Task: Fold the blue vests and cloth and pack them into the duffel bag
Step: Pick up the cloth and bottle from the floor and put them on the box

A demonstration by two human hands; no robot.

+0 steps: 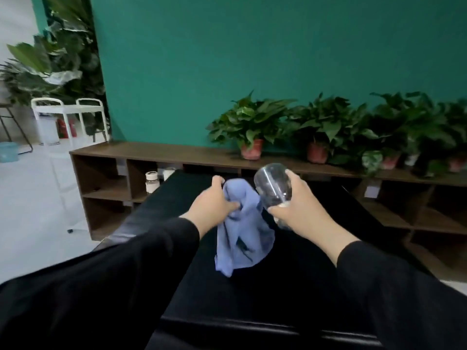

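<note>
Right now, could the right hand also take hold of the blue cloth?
Probably not as it is: the right hand already holds a clear glass. The blue cloth hangs just beside it from the left hand, with nothing between.

The place looked like an office lounge or a studio room rather than a home. A teal wall ran behind a long, low wooden shelf unit with open cubbies, and a row of potted plants stood along its top. A black table stood in front. To the left were tall leafy plants, a white cart and pale flooring.
</note>
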